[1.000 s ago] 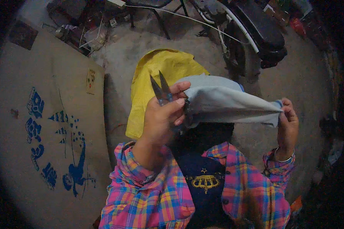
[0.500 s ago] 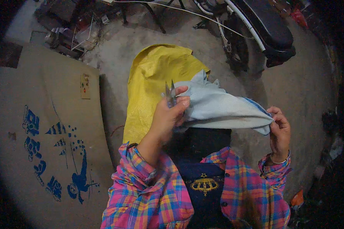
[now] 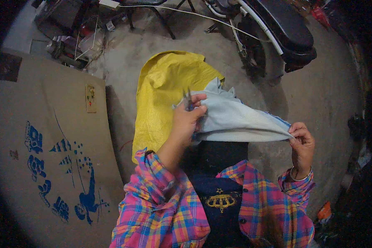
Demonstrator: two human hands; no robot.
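Observation:
A pale blue piece of denim cloth (image 3: 239, 117) is stretched sideways between my two hands, with a darker blue edge near its right end. My left hand (image 3: 187, 118) grips the cloth's left end and also holds small thread snips (image 3: 188, 99), their pointed blades sticking up past the fingers. The handles are hidden in the palm. At the right, my right hand (image 3: 302, 144) pinches the cloth's narrow corner between thumb and fingers. Behind the cloth, a yellow woven sack (image 3: 157, 99) reaches from the left forearm outward, and the cloth's far edge overlaps it.
To the left stands a tan panel (image 3: 70, 136) with blue printed figures. A scooter or bike with a black seat (image 3: 291, 29) is at the far right, and a white cable (image 3: 186, 7) runs across the top. A wire rack (image 3: 87, 45) with clutter sits far left on the concrete floor.
My right hand has drawn the cloth's corner slightly lower and tighter, and the loose flap under it is gone. The snips' blades look closer together. The left hand keeps its hold.

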